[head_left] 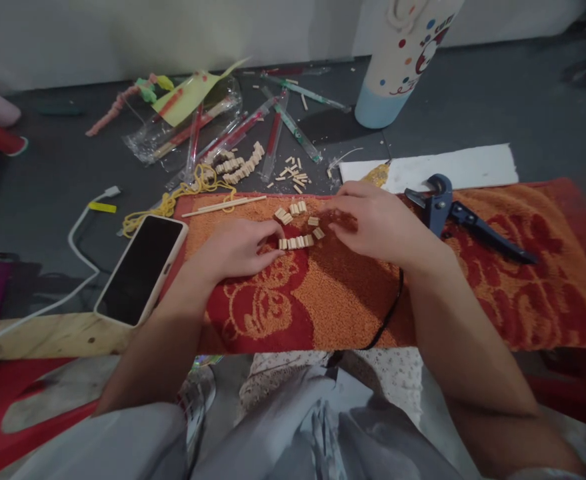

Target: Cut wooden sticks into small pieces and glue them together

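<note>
On the orange-and-red towel (333,300) lies a short row of small cut wooden stick pieces (297,243). My left hand (243,247) has its thumb and forefinger on either side of the row's left end, seeming to pinch it. Just beyond the row sit small clusters of similar pieces (297,208). My right hand (373,217) hovers at the right of the pieces, fingers curved and thumb apart, nothing visible between them. A loose wooden piece (319,233) lies close to its thumb. Two thin wooden sticks (223,206) rest on the towel's far left edge.
A blue-handled cutter (440,203) lies right of my right hand, near a white strip (433,170). Left are a phone (143,270), yellow cord (173,197) and a white cable (73,240). Behind stand cut bits (295,175), wrapped sticks (275,137) and a tall bottle (397,67).
</note>
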Available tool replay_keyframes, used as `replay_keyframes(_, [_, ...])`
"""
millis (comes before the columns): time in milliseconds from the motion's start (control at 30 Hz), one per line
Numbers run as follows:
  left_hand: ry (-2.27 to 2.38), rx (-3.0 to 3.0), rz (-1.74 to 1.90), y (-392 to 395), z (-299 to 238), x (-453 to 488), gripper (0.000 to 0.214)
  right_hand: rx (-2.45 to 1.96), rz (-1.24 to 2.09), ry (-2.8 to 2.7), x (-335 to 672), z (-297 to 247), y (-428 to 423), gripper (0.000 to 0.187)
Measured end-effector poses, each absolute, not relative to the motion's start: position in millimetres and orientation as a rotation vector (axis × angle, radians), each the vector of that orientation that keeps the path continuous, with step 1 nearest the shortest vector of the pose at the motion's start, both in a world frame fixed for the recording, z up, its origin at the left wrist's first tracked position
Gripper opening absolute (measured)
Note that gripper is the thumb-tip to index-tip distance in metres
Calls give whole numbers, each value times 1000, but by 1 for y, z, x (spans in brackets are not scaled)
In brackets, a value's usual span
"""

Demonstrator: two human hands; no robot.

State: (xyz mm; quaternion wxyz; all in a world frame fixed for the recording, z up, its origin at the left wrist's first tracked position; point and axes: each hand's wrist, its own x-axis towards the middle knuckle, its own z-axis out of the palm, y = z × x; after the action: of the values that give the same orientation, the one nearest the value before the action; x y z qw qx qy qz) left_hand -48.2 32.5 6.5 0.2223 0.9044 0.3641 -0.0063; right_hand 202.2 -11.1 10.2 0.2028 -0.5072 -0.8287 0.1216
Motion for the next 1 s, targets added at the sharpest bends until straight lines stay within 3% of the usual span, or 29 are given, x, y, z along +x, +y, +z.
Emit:
replay_keyframes(200, [991, 2510, 4, 33, 6, -49, 20, -1500, 211, -2339, 190, 0, -10, 28])
replay_keyframes(333, [984, 2502, -18, 33, 8, -48, 20, -1414, 215, -2427, 188, -2, -10, 46])
replay_keyframes(733, [985, 2494, 0, 33, 6, -49, 22, -1429, 287, -2409, 189, -1, -8, 22])
replay_keyframes(1000, [981, 2515, 3, 32, 7, -49, 20, -1474, 308, -2331, 190, 0, -8, 27])
